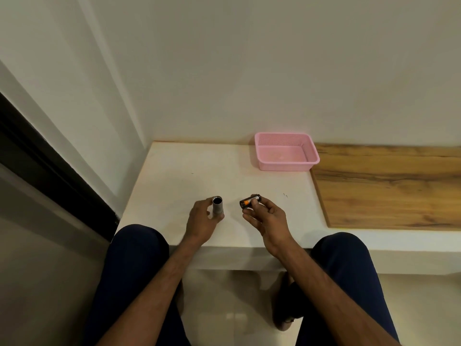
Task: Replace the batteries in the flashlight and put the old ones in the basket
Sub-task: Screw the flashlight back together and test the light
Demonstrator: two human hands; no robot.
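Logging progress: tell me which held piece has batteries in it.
The dark holder in the right hand, showing an orange cell. The grey tube in the left hand stands open-topped, dark inside.

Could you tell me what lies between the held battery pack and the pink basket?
Head view: only bare white tabletop separates the black-and-orange battery pack from the pink perforated plastic basket.
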